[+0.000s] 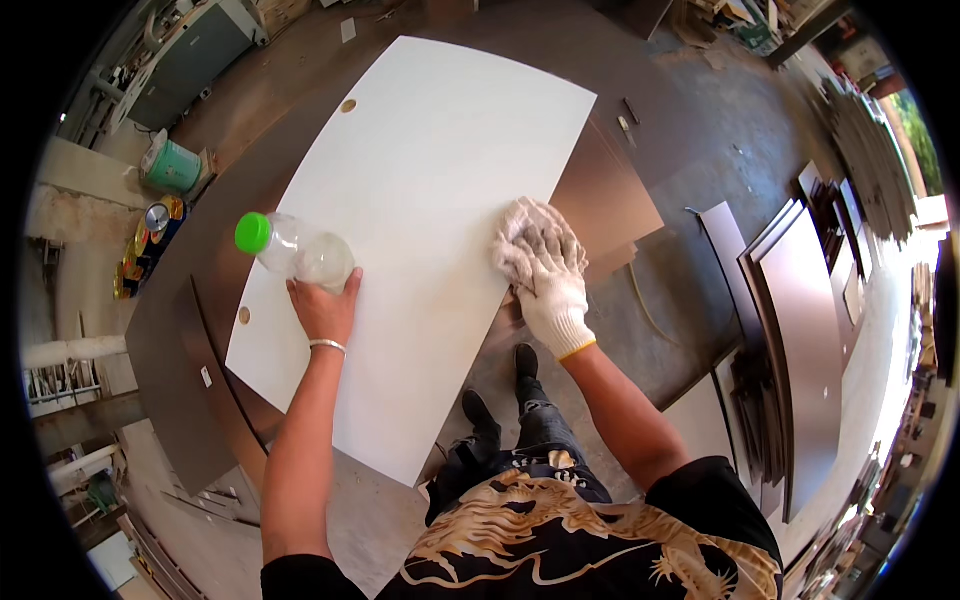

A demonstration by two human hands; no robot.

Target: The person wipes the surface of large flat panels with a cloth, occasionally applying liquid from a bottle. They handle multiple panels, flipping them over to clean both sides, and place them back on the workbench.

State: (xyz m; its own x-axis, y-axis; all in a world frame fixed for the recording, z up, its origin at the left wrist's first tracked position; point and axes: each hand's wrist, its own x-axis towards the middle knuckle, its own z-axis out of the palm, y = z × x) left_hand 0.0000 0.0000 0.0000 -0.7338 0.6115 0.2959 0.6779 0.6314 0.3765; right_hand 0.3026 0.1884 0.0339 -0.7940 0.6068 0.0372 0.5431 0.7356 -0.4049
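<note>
One glossy white rectangular panel with two round tan spots

The single panel lies aslant on brown, smooth-faced boards, its flat surface filling the middle of the view; both spots sit near its left edge. Two hands work over it.

The bare left hand, wearing one thin silvery bracelet, is closed around the lower end of one clear, rounded plastic bottle. The bottle tilts over the panel's left part, its one ridged, bright green screw cap pointing left; whether the bottle touches the panel, I cannot tell.

The right hand, in one off-white knitted glove with a yellow-edged ribbed cuff, lies on one crumpled, soft, pinkish-white cloth at the panel's right edge. Its fingers rest over the folds; whether they clamp the cloth, I cannot tell.

Beyond the panel's left side stands one pale green round bucket. On the right, several flat brown boards lean in a stack. Two dark shoes stand on the grey floor.
</note>
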